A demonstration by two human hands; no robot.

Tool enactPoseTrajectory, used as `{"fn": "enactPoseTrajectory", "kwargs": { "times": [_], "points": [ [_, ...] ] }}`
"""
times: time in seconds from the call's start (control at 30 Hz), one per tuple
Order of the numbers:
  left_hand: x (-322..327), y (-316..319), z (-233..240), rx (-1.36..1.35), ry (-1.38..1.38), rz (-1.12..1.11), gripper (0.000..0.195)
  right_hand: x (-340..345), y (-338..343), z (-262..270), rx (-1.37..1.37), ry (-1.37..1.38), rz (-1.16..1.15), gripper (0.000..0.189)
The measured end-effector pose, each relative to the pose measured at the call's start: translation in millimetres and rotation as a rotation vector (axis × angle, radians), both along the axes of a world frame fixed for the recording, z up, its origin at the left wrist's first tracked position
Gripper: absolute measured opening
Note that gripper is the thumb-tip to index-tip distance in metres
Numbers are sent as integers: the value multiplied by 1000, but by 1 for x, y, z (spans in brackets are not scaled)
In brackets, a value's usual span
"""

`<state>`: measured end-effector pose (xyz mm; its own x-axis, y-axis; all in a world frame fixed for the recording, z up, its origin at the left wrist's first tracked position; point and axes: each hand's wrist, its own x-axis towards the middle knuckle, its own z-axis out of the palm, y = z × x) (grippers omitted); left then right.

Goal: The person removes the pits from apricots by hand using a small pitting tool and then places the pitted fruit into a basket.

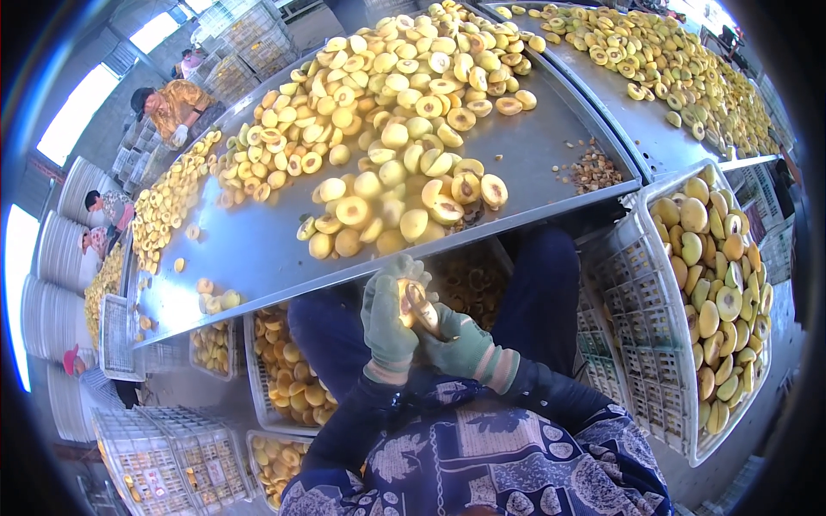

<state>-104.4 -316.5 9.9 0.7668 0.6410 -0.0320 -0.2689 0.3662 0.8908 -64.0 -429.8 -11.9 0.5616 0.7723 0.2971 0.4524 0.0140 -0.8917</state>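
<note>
Both my hands wear green knit gloves and meet over my lap, just below the near edge of the metal table [271,274]. My left hand [392,316] grips a halved yellow stone fruit [406,302], its cut face turned towards my right hand. In my right hand [458,345] is a small curved tool [423,311], its end against the fruit; its exact kind cannot be told. A heap of halved yellow fruit [393,135] covers much of the table above my hands, some halves with brown pits in them. Loose pits [594,169] lie at the table's right corner.
A tilted plastic crate [619,309] full of halves stands at my right. More filled crates [251,380] sit under the table at left. A second metal table [652,113] holds more fruit. Several people work at the far left, one in an orange shirt [184,100].
</note>
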Motion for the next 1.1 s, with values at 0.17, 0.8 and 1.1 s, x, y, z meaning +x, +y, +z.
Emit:
{"fn": "enactPoseTrajectory", "kwargs": {
  "times": [0.17, 0.8, 1.1],
  "points": [
    [-4, 7, 1, -80, 9, -79, 44, 9, -11, 32, -262, 169, 182, 34],
    [-9, 15, 14, -155, 269, -265, 49, 10, -13, 44, -346, 1219, 536, 20],
    [-9, 14, 6, -334, 70, -173, 50, 0, -8, 17, 25, 1806, 797, 27]
  ]
}}
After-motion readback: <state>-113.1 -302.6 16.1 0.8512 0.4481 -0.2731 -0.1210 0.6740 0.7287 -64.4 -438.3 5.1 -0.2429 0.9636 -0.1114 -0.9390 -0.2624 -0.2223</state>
